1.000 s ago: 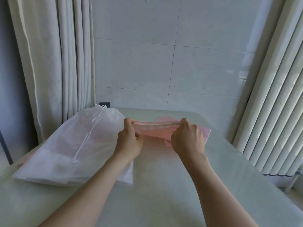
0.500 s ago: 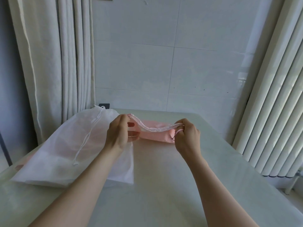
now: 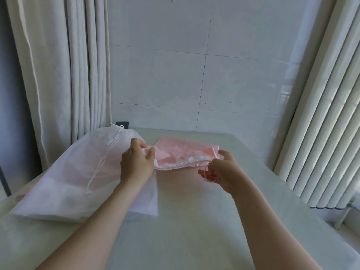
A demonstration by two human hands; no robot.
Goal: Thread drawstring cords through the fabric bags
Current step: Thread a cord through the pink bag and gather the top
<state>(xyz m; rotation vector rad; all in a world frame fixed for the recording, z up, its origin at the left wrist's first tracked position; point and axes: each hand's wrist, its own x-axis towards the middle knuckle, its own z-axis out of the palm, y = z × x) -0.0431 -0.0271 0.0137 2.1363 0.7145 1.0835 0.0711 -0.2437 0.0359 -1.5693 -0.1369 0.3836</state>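
Here, left hand [image 3: 136, 164] pinches the left end of the small pink fabric bag [image 3: 183, 152] at its gathered hem, thumb and fingers curled on it. Right hand [image 3: 220, 170] pinches the thin pink drawstring cord [image 3: 206, 172] looping out by the bag's right end. Bag lies mid pale glossy table [image 3: 194, 221]; large white sheer drawstring bag [image 3: 68, 172] lies left, touching the left hand.

Pink bag [image 3: 181, 151] flat, hem gathered; cord [image 3: 205, 172] loop at R end, prob. pink.
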